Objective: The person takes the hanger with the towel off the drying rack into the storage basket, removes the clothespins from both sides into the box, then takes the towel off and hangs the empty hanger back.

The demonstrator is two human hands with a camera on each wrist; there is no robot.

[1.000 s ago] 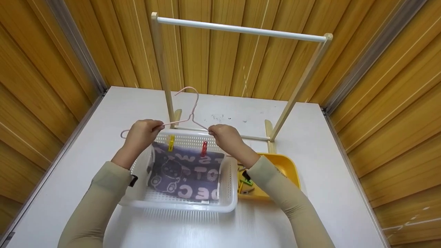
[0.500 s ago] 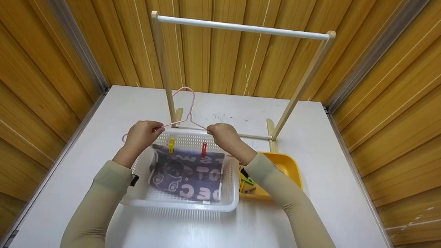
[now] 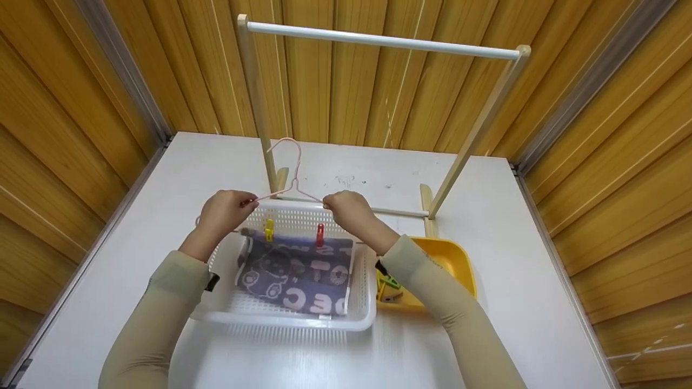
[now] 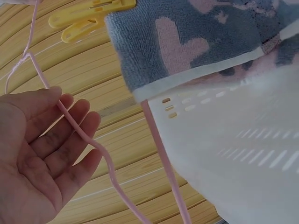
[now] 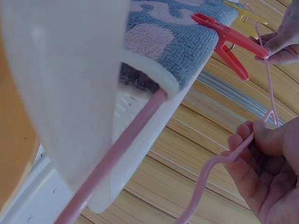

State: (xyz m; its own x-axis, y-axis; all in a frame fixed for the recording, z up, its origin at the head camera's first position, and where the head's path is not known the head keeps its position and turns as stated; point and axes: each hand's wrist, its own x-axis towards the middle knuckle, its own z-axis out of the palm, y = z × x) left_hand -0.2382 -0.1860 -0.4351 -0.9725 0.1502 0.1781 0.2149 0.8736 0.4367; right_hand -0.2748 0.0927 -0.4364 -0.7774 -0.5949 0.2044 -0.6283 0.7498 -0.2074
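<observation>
A pink clothes hanger (image 3: 294, 186) is held up above the white basket, hook upward. My left hand (image 3: 223, 210) pinches its left shoulder between thumb and fingertips; my right hand (image 3: 351, 210) pinches the right shoulder. Over the lower bar hangs a grey-blue towel (image 3: 303, 275) with pink letters and a bear figure, folded so that the bar runs through it, as the right wrist view shows. A yellow clothespin (image 3: 268, 231) grips the towel's top edge on the left and a red clothespin (image 3: 320, 235) grips it on the right. The left end of the hanger is partly behind my left hand.
The white perforated basket (image 3: 286, 323) stands under the towel. To its right is a yellow tray (image 3: 459, 265) holding several clothespins (image 3: 389, 286), partly covered by my right sleeve. Behind stands a wooden rack (image 3: 470, 138) with a white top bar (image 3: 378, 39).
The hanger with its towel has shifted slightly left relative to the basket and sunk a little. Both hands keep their hold, and the head view has shifted a little.
</observation>
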